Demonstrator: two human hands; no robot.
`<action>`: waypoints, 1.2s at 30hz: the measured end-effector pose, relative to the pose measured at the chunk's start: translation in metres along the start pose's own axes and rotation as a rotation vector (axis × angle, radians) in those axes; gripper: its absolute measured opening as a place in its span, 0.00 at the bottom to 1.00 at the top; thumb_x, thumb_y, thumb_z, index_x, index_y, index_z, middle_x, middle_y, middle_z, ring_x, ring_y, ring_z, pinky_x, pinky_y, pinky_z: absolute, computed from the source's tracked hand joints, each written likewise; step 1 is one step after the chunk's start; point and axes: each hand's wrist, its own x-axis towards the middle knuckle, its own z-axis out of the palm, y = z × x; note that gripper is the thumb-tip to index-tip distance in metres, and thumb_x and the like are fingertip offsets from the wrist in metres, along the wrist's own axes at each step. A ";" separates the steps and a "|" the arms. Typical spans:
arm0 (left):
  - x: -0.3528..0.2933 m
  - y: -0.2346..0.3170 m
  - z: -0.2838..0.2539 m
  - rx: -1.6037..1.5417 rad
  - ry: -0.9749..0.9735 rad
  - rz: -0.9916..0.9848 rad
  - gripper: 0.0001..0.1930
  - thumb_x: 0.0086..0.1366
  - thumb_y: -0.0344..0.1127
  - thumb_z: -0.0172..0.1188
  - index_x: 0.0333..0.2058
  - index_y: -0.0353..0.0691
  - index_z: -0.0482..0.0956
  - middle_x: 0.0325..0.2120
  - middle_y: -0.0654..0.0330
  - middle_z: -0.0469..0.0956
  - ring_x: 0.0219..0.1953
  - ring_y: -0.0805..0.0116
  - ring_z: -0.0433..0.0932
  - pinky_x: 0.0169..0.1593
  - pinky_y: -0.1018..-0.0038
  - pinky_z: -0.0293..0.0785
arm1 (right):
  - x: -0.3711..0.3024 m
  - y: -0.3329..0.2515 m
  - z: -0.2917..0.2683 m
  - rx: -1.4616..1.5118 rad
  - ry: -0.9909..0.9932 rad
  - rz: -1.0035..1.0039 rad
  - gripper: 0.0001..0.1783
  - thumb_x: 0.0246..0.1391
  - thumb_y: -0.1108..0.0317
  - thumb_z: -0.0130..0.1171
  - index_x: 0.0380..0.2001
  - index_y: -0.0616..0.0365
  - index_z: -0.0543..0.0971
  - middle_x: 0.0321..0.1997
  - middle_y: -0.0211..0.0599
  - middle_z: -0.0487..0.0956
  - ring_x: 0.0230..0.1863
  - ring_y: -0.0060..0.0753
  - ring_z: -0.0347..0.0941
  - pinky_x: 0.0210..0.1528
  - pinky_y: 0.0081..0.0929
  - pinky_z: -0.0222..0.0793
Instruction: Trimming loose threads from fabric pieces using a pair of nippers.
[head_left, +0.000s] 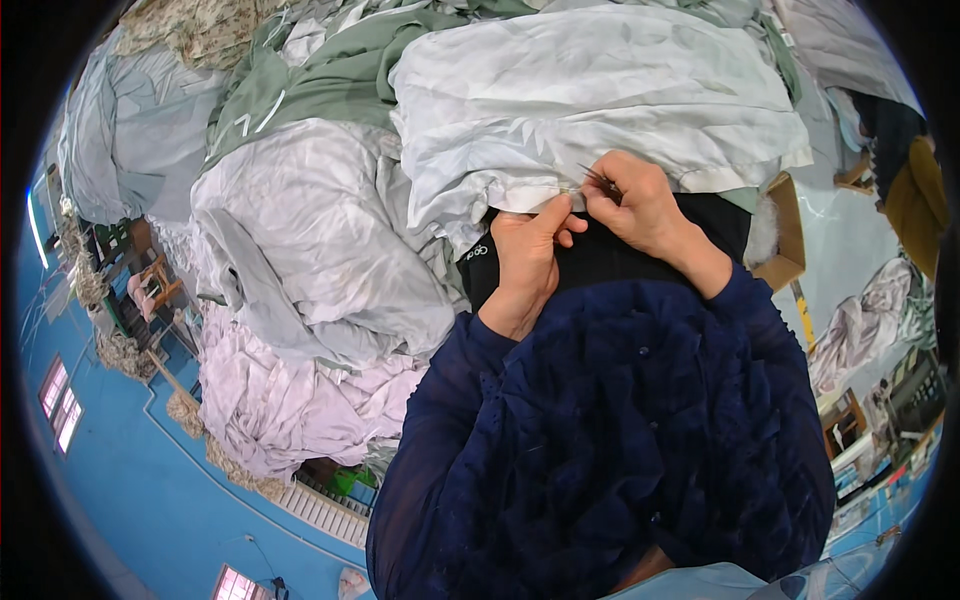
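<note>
Head view, setting: I saw a workroom with a blue floor (150, 470) and heaps of bedding fabric piled high ahead of the person.
Head view, piles: pale lilac sheets (290, 400) lay low left, grey-white ones (300, 230) above them, sage green cloth (330, 90) further back.
Head view, work piece: a white folded sheet (600, 100) lay on top of the stack, its hemmed edge (520, 195) hanging toward the person, just above a black garment (610, 255) on the lap.
Left hand: the left hand (527, 250) was closed, thumb and forefinger pinching the hem and holding it taut.
Right hand: the right hand (640, 205) was closed round small thread snips (598, 180), the blades pointing at the hem just beside the left fingertips.
Sleeves: dark blue lacy sleeves (620, 420) filled the lower frame.
Handling, judged: I took the sheet for light, limp and somewhat slick; it would sag and slide unless pinched. A single layer weighs little, but the stack beneath looked heavy as a whole.
Hold, judged: best gripped at the doubled hem, the stiffest part, close to the cutting point so the edge stays tensioned.
Risk, judged: the blade tips sat near the left fingers, and thin cloth nicks easily.
Not resolved: I could not tell whether a loose thread lay between the blades.
</note>
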 end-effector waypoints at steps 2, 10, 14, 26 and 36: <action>0.000 -0.001 -0.001 0.011 -0.026 0.022 0.04 0.60 0.24 0.61 0.34 0.31 0.79 0.27 0.57 0.81 0.24 0.70 0.80 0.23 0.81 0.70 | -0.001 -0.003 0.000 0.075 -0.022 0.057 0.05 0.50 0.73 0.60 0.27 0.62 0.75 0.21 0.32 0.72 0.22 0.24 0.70 0.23 0.23 0.64; 0.002 -0.002 -0.001 -0.023 -0.034 0.037 0.05 0.59 0.22 0.61 0.36 0.31 0.79 0.29 0.56 0.81 0.29 0.68 0.81 0.29 0.79 0.75 | 0.004 -0.008 -0.015 0.763 0.082 0.524 0.07 0.58 0.67 0.58 0.29 0.58 0.74 0.19 0.20 0.69 0.17 0.10 0.60 0.19 0.13 0.55; 0.001 -0.002 -0.002 -0.003 -0.052 0.062 0.05 0.59 0.22 0.61 0.35 0.31 0.79 0.29 0.55 0.81 0.29 0.68 0.81 0.29 0.79 0.76 | -0.005 0.002 -0.011 0.462 0.049 0.417 0.04 0.56 0.71 0.58 0.31 0.60 0.77 0.22 0.21 0.70 0.20 0.13 0.63 0.24 0.13 0.59; -0.003 0.002 0.004 0.054 -0.109 0.197 0.05 0.60 0.21 0.60 0.35 0.30 0.79 0.30 0.55 0.81 0.30 0.70 0.80 0.31 0.79 0.77 | 0.001 -0.007 -0.008 -0.024 -0.009 -0.181 0.09 0.44 0.82 0.62 0.32 0.61 0.79 0.27 0.37 0.75 0.25 0.33 0.73 0.26 0.25 0.68; -0.004 0.002 0.005 0.036 -0.085 0.207 0.04 0.60 0.21 0.59 0.34 0.29 0.79 0.28 0.57 0.81 0.27 0.72 0.79 0.31 0.79 0.76 | 0.000 -0.018 -0.006 -0.045 -0.057 -0.062 0.07 0.43 0.77 0.62 0.26 0.62 0.74 0.23 0.38 0.75 0.22 0.31 0.73 0.24 0.25 0.67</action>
